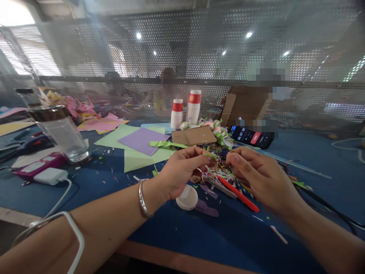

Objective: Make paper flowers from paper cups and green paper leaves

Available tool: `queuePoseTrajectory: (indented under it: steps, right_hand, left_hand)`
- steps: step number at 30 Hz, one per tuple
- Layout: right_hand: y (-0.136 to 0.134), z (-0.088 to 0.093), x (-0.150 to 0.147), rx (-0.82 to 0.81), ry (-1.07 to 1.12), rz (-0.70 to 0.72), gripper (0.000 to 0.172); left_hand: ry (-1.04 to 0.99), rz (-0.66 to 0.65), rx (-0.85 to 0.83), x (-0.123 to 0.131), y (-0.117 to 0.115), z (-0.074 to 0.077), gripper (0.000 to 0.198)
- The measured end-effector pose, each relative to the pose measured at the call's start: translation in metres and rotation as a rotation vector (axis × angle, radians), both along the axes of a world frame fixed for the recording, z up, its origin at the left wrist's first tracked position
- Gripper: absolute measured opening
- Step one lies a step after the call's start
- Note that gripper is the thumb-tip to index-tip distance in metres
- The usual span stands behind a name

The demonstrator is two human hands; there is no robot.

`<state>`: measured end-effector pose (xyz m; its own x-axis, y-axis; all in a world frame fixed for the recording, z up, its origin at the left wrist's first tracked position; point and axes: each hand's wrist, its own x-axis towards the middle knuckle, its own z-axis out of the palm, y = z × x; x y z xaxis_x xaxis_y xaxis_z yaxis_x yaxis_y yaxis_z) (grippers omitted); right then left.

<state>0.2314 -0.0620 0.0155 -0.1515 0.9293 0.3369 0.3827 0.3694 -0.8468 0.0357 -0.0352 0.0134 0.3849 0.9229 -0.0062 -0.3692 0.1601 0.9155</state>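
Observation:
My left hand [188,167], a silver bangle at its wrist, pinches a small green paper piece [210,156] between thumb and fingertips. Across a narrow gap, my right hand [253,171] is closed, thumb against curled fingers. Something small and dark blue shows at its fingertips, too little of it to name. Below and between the hands lie a red-orange stick-like tool [239,195], a grey-handled tool [219,186] and many paper scraps. A round white lid or cup [187,198] stands under my left hand, beside purple paper strips [207,208].
Green and purple paper sheets [144,140], a cardboard piece [196,136] and stacked paper cups [194,108] lie beyond the hands. A phone [252,137] leans at right by a cardboard box [246,104]. A glass jar [64,133] and a power strip [40,167] with cable stand left.

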Motion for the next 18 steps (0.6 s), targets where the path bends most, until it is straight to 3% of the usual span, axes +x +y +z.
queuePoseTrajectory:
  steps: [11,18]
  right_hand:
    - [-0.007,0.012,-0.014,-0.050,0.064,0.052,0.037]
    - [-0.003,0.006,-0.009,-0.002,0.094,0.042,0.035]
  left_hand:
    - [0.061,-0.077,0.096,0.002,-0.004,-0.001,0.024]
    - [0.005,-0.095,0.024,0.001,-0.002,-0.002,0.017]
